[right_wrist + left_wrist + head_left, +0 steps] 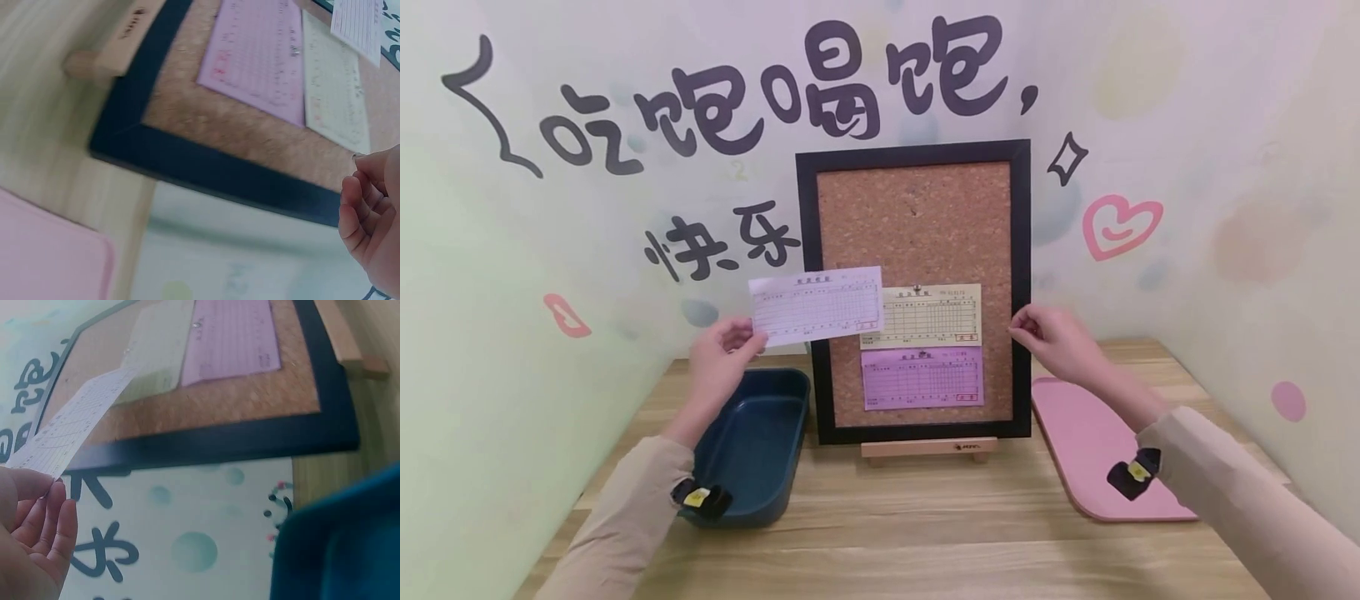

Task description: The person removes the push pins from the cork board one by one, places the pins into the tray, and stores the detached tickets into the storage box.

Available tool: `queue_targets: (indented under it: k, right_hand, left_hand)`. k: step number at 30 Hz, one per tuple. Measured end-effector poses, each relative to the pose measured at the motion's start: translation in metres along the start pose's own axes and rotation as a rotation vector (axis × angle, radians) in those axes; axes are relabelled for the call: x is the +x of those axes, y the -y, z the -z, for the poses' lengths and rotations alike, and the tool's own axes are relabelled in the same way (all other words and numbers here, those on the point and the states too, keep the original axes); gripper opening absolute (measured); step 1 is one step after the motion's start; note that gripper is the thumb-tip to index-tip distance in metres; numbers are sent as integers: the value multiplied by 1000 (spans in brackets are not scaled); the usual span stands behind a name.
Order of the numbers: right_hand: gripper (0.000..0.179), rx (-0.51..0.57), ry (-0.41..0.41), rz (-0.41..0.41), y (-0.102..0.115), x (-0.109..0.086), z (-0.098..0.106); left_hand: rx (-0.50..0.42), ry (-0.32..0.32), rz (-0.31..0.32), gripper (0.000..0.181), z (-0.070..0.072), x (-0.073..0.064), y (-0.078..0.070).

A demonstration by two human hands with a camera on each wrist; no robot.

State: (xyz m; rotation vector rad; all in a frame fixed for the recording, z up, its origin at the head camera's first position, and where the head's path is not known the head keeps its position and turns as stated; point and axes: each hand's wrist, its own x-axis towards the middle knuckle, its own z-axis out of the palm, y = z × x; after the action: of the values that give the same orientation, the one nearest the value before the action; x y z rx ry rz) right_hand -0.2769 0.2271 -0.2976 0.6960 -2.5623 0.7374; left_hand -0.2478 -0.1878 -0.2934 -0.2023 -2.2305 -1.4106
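Observation:
My left hand (722, 354) pinches the lower left corner of a white receipt slip (816, 307) between thumb and fingers. The slip is held up in front of the framed corkboard (913, 221), and its right end overlaps a yellow receipt slip (943, 317) in the head view. Below the yellow one, a purple receipt slip (922, 381) is pinned to the cork. At the board's right edge is my right hand (1063, 337), thumb and index finger pinched together. A tiny dark pin (357, 156) shows at its fingertips in the right wrist view.
The corkboard leans on a small wooden stand (928, 449) on the wooden table (925, 533). A dark blue bin (748, 450) stands below my left hand. Under my right forearm lies a pink tray (1097, 454). Walls with painted lettering close in the back and sides.

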Motion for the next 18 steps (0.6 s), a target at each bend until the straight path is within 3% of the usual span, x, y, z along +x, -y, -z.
queue_targets:
  k: [11,18]
  right_hand:
    - [5,-1,-36,-24,-31,-43,-4]
    - [4,23,12,-108,-51,-69,-8]
  left_hand:
    - [-5,-38,41,17,23,-24,19]
    - [15,-62,104,21,33,-35,33]
